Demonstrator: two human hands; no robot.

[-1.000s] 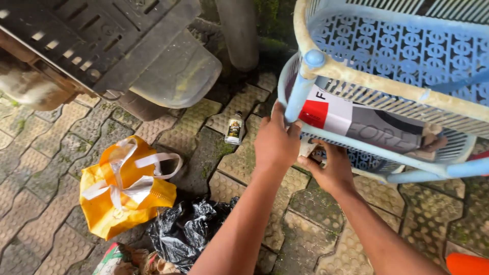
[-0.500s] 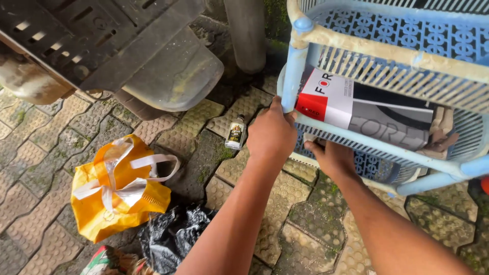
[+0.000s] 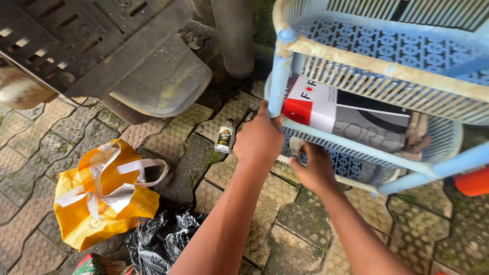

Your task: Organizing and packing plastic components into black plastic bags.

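Note:
A light blue plastic rack [image 3: 379,66] with lattice shelves stands on the paving at the upper right. My left hand [image 3: 260,140] grips the rim of its middle shelf beside the corner post [image 3: 278,81]. My right hand [image 3: 313,168] reaches under that shelf toward the bottom tier, fingers hidden behind the rim, so what it holds cannot be made out. A white, red and grey box [image 3: 346,114] lies on the middle shelf.
A small glass bottle [image 3: 223,136] stands on the paving left of the rack. A yellow bag with white handles [image 3: 99,196] and a black plastic bag [image 3: 163,239] lie at the lower left. A dark vehicle underside [image 3: 102,46] overhangs the upper left. An orange object [image 3: 472,182] shows at the right edge.
The view has shifted, with the rack and both hands drifting left. My right hand has pushed further under the middle shelf. My left hand keeps its grip on the rim.

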